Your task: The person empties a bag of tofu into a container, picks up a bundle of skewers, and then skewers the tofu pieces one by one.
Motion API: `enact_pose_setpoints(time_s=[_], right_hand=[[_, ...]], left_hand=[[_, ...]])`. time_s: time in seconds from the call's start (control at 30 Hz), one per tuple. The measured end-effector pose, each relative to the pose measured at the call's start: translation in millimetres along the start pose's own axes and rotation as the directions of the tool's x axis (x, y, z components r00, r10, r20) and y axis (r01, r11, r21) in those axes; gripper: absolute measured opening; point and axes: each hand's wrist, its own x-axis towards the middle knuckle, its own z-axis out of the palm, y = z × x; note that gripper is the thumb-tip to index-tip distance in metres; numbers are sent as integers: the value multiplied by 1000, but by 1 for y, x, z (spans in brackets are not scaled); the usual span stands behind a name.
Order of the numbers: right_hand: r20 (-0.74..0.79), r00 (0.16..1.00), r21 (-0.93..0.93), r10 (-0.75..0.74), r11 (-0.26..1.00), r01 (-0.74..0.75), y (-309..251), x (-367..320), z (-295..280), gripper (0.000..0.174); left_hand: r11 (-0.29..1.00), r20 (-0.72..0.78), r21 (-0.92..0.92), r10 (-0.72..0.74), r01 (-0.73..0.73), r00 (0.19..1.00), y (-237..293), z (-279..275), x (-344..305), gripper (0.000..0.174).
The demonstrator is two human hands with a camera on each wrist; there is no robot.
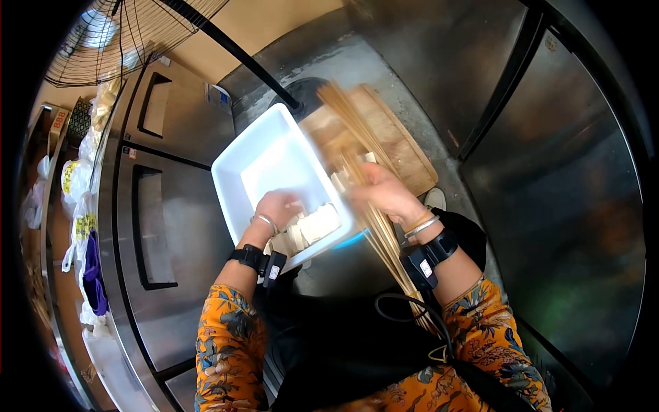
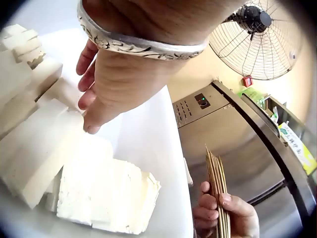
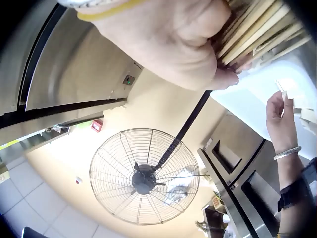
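My left hand (image 1: 276,206) is inside a white plastic tub (image 1: 230,168), fingers down among the white blocks. In the right wrist view its thumb and fingers pinch a small white piece (image 3: 283,93). Pale, tofu-like blocks (image 1: 317,223) with squared edges are heaped at the tub's near end; in the left wrist view blocks (image 2: 106,181) lean side by side below the thumb. My right hand (image 1: 391,194) grips a bundle of thin bamboo skewers (image 1: 388,247) beside the tub, blurred at its upper end. The skewers' pointed tips show in the left wrist view.
A wooden board (image 1: 412,154) lies beyond the right hand. A standing fan (image 3: 144,179) rises behind the tub on a dark pole (image 1: 240,55). Steel fridge doors (image 1: 182,268) line the left, and steel panels (image 1: 563,185) stand at right. Shelves with bags (image 1: 79,178) are far left.
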Motion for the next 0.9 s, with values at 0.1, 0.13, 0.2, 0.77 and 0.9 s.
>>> enact_pose_setpoints(time_s=[0.1,0.13,0.2,0.77,0.9], right_hand=[[18,1000,33,-7,999,6,1,1,-2,42],[19,1000,30,-4,1000,4,0,0,-3,42],[-16,1000,5,-10,1000,10,-2,-1,-3,43],[-53,998,-168,-18,986,9,1,-2,1,80],[24,1000,-2,14,1000,-14,-7,-8,6,75]], left_hand=[[990,-23,-133,-58,54,998,0,5,-2,23],[978,-13,-187,-98,94,995,0,5,-1,22],[765,-8,-627,-198,149,980,-3,-4,-3,18],[-376,77,-926,-95,36,993,55,-35,18,34],[-286,97,-956,-96,66,991,74,-46,21,40]])
